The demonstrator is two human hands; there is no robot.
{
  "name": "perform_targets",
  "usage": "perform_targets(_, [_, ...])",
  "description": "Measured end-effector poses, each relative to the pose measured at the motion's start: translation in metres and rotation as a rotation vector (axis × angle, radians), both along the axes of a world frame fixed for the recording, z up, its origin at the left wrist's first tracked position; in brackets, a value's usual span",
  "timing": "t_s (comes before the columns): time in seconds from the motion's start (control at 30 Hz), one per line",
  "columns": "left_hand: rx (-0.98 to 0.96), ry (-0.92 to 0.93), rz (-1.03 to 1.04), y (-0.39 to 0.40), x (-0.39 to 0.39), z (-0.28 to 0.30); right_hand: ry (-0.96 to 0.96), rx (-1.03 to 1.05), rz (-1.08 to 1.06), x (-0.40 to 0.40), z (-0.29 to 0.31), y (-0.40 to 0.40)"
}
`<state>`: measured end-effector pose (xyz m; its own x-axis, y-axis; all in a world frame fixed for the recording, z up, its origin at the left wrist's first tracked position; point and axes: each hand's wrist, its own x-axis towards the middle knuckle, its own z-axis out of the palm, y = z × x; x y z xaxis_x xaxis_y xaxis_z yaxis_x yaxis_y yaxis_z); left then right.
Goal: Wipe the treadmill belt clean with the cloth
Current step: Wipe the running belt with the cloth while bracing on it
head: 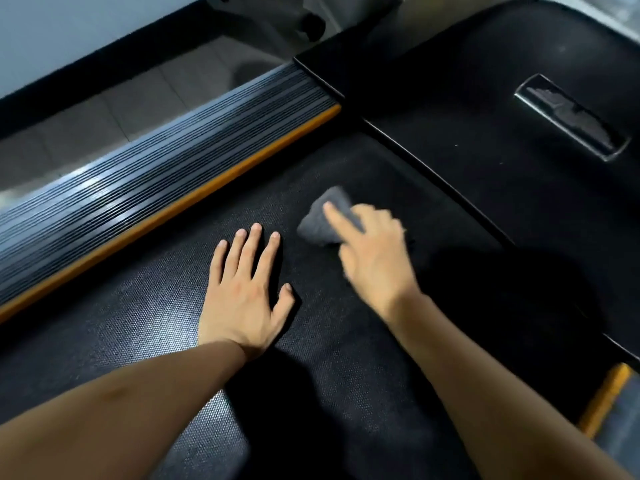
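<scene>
Grey cloth (323,221) blurred under rt hand (375,258), fingers unclear

Lighting was dim overall. Glare streaked the ribbed side rail (145,188) left of the left hand (242,289) fingers; a soft sheen lay on the belt (145,327) beneath them. The right hand (374,254) and cloth (322,220) were motion-blurred. Dark shadow pooled right of its fingers. Edges curved.
</scene>
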<state>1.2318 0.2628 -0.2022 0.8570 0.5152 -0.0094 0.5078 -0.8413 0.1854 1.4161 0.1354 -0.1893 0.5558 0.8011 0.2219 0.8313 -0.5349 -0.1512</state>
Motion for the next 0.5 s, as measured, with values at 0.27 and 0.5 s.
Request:
perform_targets(0.27, [-0.019,-0.024,0.003,0.001,-0.002,-0.002,-0.006,-0.051,-0.129,0.069,0.007,-0.027])
perform_targets(0.5, [-0.013,-0.025,0.008,0.001,-0.002,-0.004,0.009,-0.034,-0.178,0.005,0.003,-0.016])
